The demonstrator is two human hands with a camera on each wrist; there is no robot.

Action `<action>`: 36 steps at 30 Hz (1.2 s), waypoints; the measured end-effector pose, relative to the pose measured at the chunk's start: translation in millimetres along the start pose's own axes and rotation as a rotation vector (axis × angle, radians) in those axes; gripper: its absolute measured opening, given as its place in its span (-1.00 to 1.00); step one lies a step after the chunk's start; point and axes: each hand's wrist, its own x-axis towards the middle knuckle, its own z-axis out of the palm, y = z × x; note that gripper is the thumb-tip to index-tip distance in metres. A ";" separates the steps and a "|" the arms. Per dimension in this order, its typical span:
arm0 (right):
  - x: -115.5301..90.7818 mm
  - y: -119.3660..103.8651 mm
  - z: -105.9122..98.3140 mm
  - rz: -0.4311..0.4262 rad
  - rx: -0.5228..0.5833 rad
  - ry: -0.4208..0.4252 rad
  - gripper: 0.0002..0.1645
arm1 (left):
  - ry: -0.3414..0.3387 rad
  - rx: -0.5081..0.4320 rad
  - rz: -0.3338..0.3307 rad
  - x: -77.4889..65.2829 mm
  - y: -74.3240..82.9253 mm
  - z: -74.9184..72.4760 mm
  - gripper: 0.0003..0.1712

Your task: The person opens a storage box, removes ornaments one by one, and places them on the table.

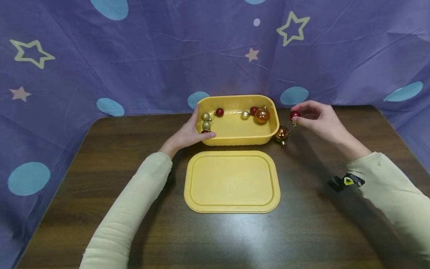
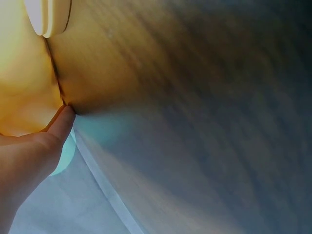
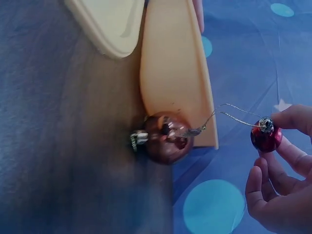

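Note:
At the left end of a yellow plastic box point(image 1: 238, 141), my left hand point(image 1: 188, 133) grips the wall, its thumb over the front rim. My right hand point(image 1: 324, 120) pinches a small red bauble point(image 3: 266, 138) between thumb and fingers, off the box's right end. From that bauble's cap trails a thin gold string loop point(image 3: 236, 120). Just below, a shiny copper bauble point(image 1: 282, 133) lies on the table against the box's right end. Inside the box, gold baubles point(image 1: 206, 126), red baubles point(image 1: 219, 112) and a larger orange bauble point(image 1: 262, 116) lie at both ends.
A flat yellow lid point(image 1: 231, 181) lies on the dark wooden table point(image 1: 111, 160) in front of the box. Behind the table's far edge hangs a purple cloth point(image 1: 151, 56) with stars and dots. A black device point(image 1: 347, 182) is strapped to the right wrist.

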 end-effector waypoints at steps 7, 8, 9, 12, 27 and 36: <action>-4.9 15.2 2.4 0.017 -0.036 -0.007 -0.65 | -0.008 -0.017 -0.002 -0.6 -2.2 0.3 0.35; -5.3 17.6 2.5 0.023 -0.044 -0.006 -0.65 | -0.006 -0.021 0.002 -0.1 -2.5 0.3 0.34; -5.9 20.0 2.1 0.026 -0.051 -0.011 -0.65 | -0.006 -0.027 0.008 0.5 -2.8 0.3 0.34; -6.2 28.5 1.0 0.038 -0.081 -0.017 -0.64 | -0.005 -0.036 0.019 1.9 -3.2 -0.1 0.34; -8.2 66.6 7.3 0.060 -0.148 -0.105 -0.67 | 0.000 -0.046 0.001 0.8 -1.6 1.3 0.33; -8.9 69.1 11.3 0.040 -0.143 -0.118 -0.67 | -0.003 -0.043 0.012 0.3 -0.3 1.0 0.34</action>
